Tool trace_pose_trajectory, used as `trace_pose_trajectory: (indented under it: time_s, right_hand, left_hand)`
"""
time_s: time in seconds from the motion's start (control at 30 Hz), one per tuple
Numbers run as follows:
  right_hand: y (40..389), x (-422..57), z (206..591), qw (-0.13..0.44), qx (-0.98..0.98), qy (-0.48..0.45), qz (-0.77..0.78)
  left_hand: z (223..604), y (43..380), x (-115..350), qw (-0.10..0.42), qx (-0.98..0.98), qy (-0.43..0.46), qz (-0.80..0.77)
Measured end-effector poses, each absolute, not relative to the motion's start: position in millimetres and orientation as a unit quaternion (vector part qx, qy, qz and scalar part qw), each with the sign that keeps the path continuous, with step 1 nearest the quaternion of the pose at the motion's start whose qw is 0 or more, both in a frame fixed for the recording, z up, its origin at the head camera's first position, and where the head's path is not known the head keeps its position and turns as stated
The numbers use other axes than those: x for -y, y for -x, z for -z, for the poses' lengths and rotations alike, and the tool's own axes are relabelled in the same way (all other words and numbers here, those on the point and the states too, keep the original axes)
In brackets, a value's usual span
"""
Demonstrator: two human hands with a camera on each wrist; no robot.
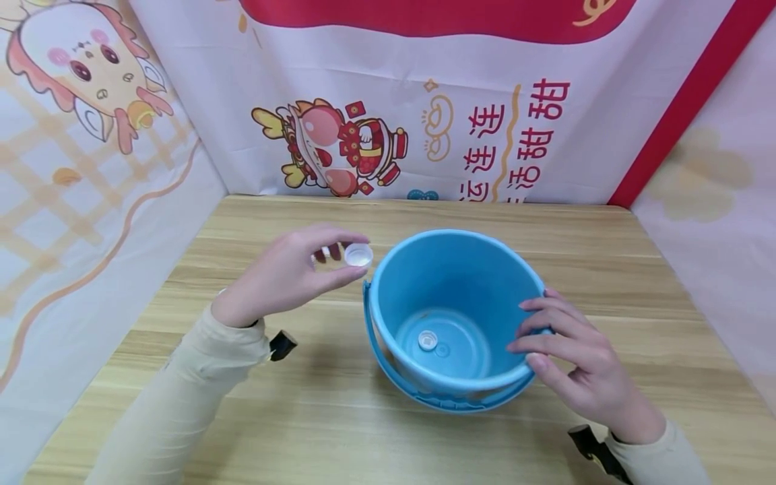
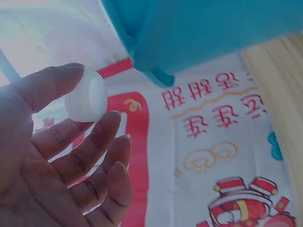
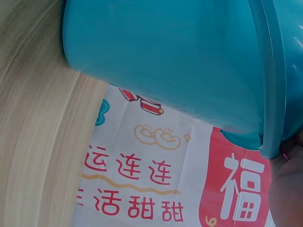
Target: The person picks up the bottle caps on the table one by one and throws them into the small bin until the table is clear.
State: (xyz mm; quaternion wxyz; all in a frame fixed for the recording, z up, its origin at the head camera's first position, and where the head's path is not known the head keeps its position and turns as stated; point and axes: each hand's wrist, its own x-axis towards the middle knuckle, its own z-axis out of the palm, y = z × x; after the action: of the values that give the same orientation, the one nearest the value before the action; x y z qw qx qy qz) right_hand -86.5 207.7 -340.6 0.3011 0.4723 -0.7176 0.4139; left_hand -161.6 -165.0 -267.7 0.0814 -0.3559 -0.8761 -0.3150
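Note:
Between thumb and index finger my left hand pinches a white ribbed bottle cap, just left of a blue bucket. In the left wrist view the cap shows its ridged side, and the other fingers are loosely bent below it. My right hand grips the bucket's right rim, with fingers reaching over the inside. A second white cap lies on the bucket's floor. The right wrist view shows the bucket's outer wall, with only part of the hand at the right edge.
The bucket stands upright on a wood-grain table, its blue handle hanging down on the near side. A printed white and red cloth hangs behind the table, with printed cloth on both sides. Black straps sit at the wrists.

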Motion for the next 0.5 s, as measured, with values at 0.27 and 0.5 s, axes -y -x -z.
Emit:
trace_pose_trajectory:
  time_s: [0.27, 0.5]
  right_hand:
    - [88.1, -213.6, 345.8, 0.303, 0.718, -0.472, -0.412]
    - [90.3, -217.8, 351.0, 0.303, 0.709, -0.479, -0.419]
  left_hand:
    - [244.2, 167.0, 126.9, 0.086, 0.85, 0.407, 0.324]
    - [237.3, 178.0, 98.7, 0.078, 0.833, 0.447, 0.316]
